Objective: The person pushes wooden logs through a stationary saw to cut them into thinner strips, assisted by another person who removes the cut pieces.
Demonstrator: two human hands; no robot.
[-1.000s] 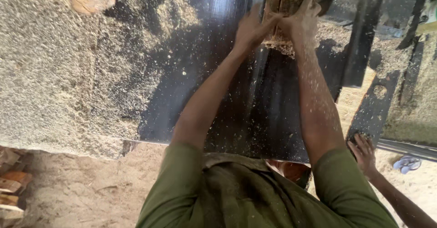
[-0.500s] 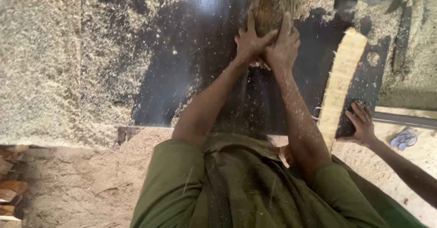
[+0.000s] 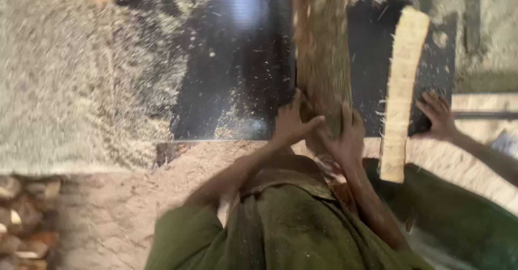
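Both hands — left hand (image 3: 291, 125), right hand (image 3: 345, 138) — fingers seemingly wrapped on the log's (image 3: 322, 59) near end.

Dark worktop (image 3: 232, 76) is coated with sawdust (image 3: 81, 86) at left. A pale sawn slab (image 3: 400, 92) lies at right, touched by a co-worker's hand (image 3: 437, 116). Wood offcuts (image 3: 21, 216) are piled at lower left on the sandy floor (image 3: 108, 221).
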